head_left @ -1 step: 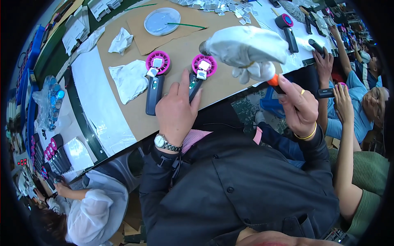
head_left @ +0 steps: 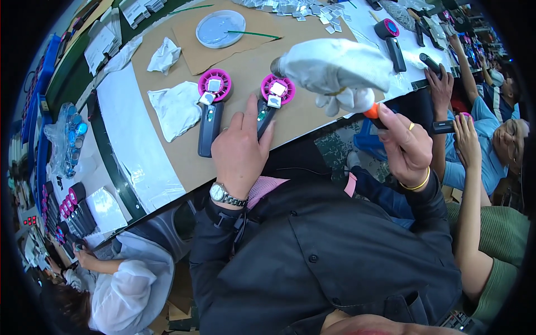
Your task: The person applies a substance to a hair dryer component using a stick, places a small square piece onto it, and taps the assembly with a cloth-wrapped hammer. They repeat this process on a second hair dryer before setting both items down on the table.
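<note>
My left hand (head_left: 240, 146) lies over the grey handle of a handheld fan (head_left: 266, 111), index finger and thumb on either side of it. The fan rests on the brown board, its round pink head pointing away from me, with small pale square pieces on the head and at the neck. My right hand (head_left: 408, 146) is raised and closed around the orange and black handle of a hammer (head_left: 340, 70). White cloth wraps the hammer's head, and a dark round end sticks out at the left. A second pink-headed fan (head_left: 205, 131) lies to the left of my left hand.
White cloths (head_left: 176, 109) lie left of the fans. Beyond are a round white lid (head_left: 220, 29), a green strip (head_left: 254, 35) and a heap of small square pieces (head_left: 298, 8). Co-workers sit at right (head_left: 505, 145) and lower left (head_left: 123, 285). Another fan (head_left: 391, 44) lies far right.
</note>
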Available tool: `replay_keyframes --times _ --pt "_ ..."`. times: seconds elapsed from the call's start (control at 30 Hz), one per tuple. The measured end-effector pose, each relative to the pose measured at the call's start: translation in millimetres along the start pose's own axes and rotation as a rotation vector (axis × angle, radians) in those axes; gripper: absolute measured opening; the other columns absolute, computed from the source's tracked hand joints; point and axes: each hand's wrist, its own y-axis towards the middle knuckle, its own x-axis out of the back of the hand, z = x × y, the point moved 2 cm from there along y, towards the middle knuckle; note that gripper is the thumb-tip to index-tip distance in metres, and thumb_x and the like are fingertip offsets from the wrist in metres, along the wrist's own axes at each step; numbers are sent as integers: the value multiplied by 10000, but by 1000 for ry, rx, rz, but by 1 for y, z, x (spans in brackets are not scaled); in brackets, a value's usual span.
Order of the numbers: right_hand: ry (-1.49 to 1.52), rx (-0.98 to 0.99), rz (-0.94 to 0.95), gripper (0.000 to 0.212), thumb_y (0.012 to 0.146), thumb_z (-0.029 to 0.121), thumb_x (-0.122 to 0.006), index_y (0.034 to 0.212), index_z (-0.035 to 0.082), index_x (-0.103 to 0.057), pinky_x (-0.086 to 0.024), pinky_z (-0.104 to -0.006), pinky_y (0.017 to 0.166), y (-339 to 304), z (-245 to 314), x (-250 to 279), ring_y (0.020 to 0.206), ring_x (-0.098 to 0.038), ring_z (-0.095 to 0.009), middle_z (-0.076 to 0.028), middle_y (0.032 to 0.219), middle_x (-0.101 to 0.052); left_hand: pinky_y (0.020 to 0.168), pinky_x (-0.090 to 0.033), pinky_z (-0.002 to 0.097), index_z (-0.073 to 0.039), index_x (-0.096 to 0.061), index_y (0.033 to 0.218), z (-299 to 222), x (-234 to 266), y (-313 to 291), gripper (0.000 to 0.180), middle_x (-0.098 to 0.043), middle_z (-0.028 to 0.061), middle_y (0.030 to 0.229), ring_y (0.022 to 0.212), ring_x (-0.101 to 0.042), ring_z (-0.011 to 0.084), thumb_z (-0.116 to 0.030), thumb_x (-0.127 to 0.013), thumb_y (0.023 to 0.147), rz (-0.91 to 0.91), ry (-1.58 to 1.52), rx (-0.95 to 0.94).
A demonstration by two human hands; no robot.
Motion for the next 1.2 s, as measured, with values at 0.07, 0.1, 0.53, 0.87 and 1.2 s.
replay_keyframes --times 0.07,0.1,0.53,0.87,1.2 --pt "-14 -32 117 559 916 -101 -729 1462 9 -680 -479 -316 606 -2 -6 -2 631 -617 -224 -160 846 -694 592 -546 414 -50 -612 1508 0 -1 -1 624 -656 105 908 682 -694 298 -309 -784 966 -2 -5 1" --pt "-30 -65 229 533 922 -112 -717 1446 -26 -676 -500 -305 644 -4 -11 -5 666 -638 -220 -178 919 -729 592 -545 414 -47 -611 1507 0 0 0 626 -656 106 908 681 -693 300 -308 -784 966 -3 -7 -2" --pt "382 -292 48 450 1090 -11 -604 1539 -25 -601 -443 -238 613 -15 -22 -37 661 -531 -74 -23 760 -612 619 -550 413 -30 -629 1473 10 13 -16 631 -687 131 954 705 -692 308 -316 -823 945 7 -36 13" --pt "477 -322 27 452 1091 4 -613 1542 -22 -600 -434 -237 605 -15 -15 -52 653 -534 -73 -24 750 -616 754 -562 440 8 -698 1354 70 65 -53 519 -743 211 1059 849 -718 394 -251 -862 936 -493 -6 310" --pt "437 -297 49 440 1091 13 -619 1530 -9 -619 -435 -236 605 -11 -13 -59 657 -540 -69 -22 750 -622 938 -484 493 20 -679 1364 106 69 -65 589 -700 170 1085 1045 -643 368 -305 -878 914 -555 436 246"
